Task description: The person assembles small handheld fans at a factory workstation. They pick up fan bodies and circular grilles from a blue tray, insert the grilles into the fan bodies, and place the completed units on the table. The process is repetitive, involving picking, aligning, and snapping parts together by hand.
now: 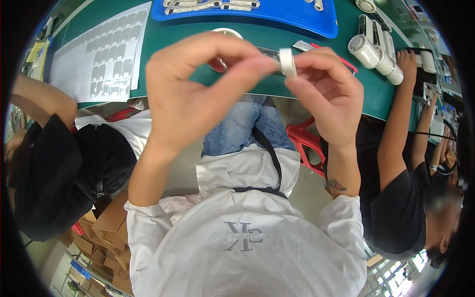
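In front of my body, both hands are raised over the near edge of the green table. My right hand (326,91) pinches a small white oblong part (287,62) between thumb and fingers, its narrow side toward me. The thumb and forefinger of my left hand (190,91) are pressed together just left of that part. Whatever they pinch is too small to make out. Behind the left fingers, a white round ring-like thing (227,32) shows partly. A utility knife with a grey blade end (303,45) and red handle lies beyond my right hand, partly covered by it.
A blue tray (247,24) with several white oblong parts stands at the far side. Sheets of grey stickers (111,54) lie left on the green table (170,37). White cylindrical devices (373,54) stand right. Co-workers sit on both sides; cardboard boxes (106,232) are lower left.
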Motion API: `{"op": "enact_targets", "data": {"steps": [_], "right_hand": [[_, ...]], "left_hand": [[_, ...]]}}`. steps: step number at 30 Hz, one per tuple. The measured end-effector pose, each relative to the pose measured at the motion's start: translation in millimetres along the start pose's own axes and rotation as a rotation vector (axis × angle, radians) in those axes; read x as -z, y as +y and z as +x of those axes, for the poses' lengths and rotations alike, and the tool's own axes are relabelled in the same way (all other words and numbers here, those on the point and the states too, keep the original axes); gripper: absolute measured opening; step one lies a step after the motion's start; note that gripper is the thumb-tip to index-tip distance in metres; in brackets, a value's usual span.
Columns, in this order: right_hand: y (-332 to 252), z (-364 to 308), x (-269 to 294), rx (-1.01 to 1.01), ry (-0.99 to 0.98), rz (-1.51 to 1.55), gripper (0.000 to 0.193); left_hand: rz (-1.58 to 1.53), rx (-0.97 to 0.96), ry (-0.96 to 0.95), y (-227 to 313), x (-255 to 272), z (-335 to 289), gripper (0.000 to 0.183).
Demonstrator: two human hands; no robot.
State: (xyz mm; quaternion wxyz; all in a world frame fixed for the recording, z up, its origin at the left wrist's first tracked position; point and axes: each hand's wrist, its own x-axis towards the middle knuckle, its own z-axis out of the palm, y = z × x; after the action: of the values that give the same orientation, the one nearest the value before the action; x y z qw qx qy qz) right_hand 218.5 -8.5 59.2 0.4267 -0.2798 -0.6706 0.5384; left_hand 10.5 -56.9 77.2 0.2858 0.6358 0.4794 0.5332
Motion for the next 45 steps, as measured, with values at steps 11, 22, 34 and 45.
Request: {"op": "enact_targets", "data": {"steps": [11, 22, 34, 45], "right_hand": [[12, 18, -4, 0.734, 0.134, -0.801, 0.035], [2, 3, -1, 0.876, 0.075, -0.594, 0.036], [3, 16, -12, 0.815, 0.165, -0.802, 0.036], [36, 19, -5, 0.324, -0.008, -0.775, 0.022]], "left_hand": [[0.060, -0.145, -0.145, -15, 17, 5, 0.037], [0.004, -0.388, -0.123, -3, 10, 2, 0.030], [-0.005, 0.005, 0.017, 3, 3, -8, 0.029], [0.329, -0.109, -0.321, -53, 13, 24, 0.042]]}}
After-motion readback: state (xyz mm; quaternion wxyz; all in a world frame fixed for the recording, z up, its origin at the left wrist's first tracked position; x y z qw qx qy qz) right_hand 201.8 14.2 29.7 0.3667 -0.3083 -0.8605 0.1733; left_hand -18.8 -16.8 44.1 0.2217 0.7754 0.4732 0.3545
